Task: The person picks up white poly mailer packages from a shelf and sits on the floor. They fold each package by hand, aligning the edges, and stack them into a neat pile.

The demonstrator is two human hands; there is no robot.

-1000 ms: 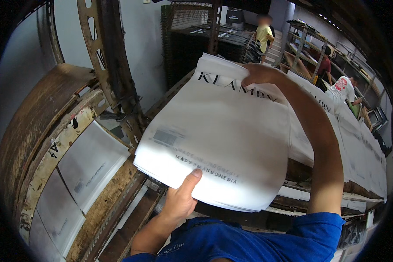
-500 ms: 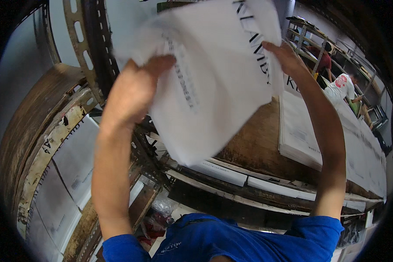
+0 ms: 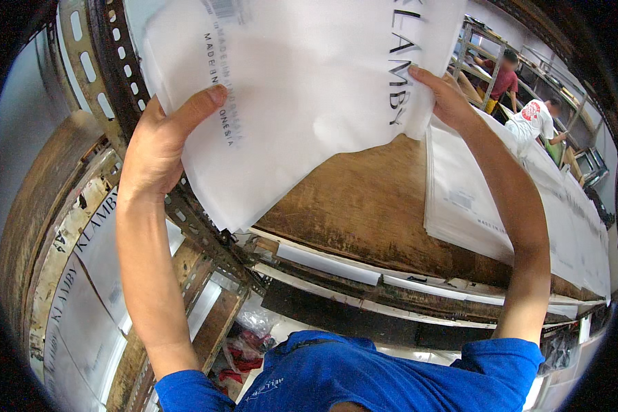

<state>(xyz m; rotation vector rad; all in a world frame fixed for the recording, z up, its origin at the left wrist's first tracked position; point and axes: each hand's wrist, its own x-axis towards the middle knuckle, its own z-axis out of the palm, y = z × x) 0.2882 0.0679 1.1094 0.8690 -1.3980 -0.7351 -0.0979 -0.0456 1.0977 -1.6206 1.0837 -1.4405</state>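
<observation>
I hold a large white printed sheet (image 3: 302,89) up high in front of me, above a brown wooden table (image 3: 364,206). My left hand (image 3: 161,147) pinches the sheet's left edge, thumb on the front face. My right hand (image 3: 446,99) grips its right edge near the black lettering. The sheet hangs tilted, its lower corner pointing down toward the table's near edge. Its top runs out of view.
A stack of white printed sheets (image 3: 474,206) lies on the table to the right. A perforated metal rail (image 3: 185,206) runs diagonally on the left, with more printed sheets (image 3: 89,275) below it. Two people (image 3: 522,96) work by shelving at the far right.
The sheet has risen from lying low over the table to held high. My left hand went from its bottom edge up to its left edge; the bare wooden table now shows beneath.
</observation>
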